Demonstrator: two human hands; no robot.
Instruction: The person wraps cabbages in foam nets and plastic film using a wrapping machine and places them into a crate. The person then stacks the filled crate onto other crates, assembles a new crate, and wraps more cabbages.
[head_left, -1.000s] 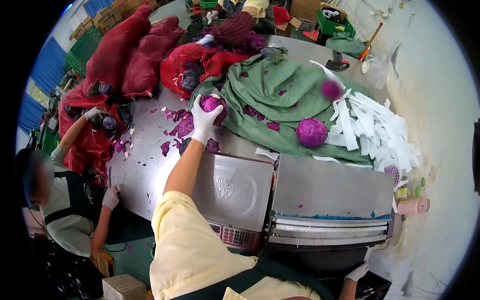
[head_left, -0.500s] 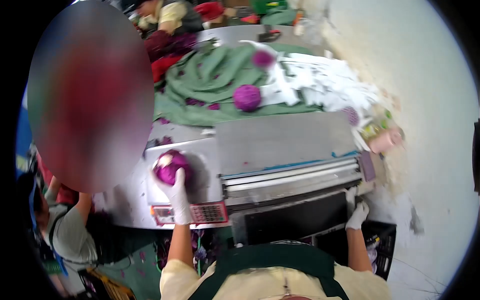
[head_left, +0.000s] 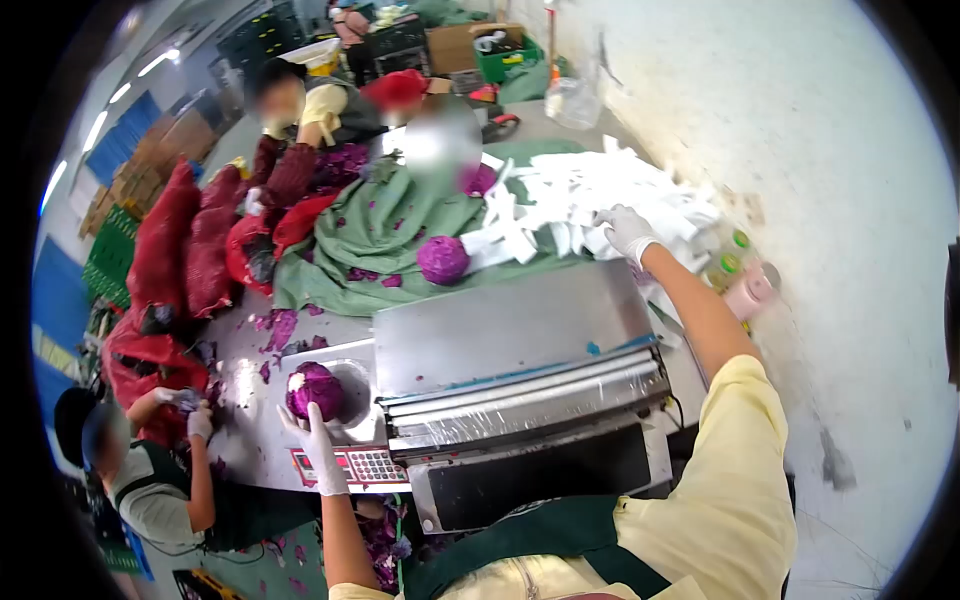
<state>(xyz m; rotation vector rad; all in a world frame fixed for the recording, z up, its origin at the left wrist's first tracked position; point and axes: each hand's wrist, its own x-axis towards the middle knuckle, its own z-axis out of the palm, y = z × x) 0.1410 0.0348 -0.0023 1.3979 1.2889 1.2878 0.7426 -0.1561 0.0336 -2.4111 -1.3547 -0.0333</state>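
Note:
A trimmed purple cabbage rests on the metal plate of the scale. My left hand, in a white glove, is at the near side of this cabbage with its fingers apart. My right hand, also gloved, reaches over the near part of a pile of white strips, fingers spread; whether it touches a strip is unclear. Between the two stands the wrapping machine, with clear film over its rollers. Another cabbage lies on the green cloth behind it.
Red net sacks stand on the left. A co-worker handles leaves at the lower left, and another person bends over the far side. A pink bottle stands beside the wall. Cabbage leaves are scattered near the scale.
The cabbage that my left hand took from the table's middle is on the scale, and that hand has loosened around it. My right hand has moved from the machine's lower right up to the strips.

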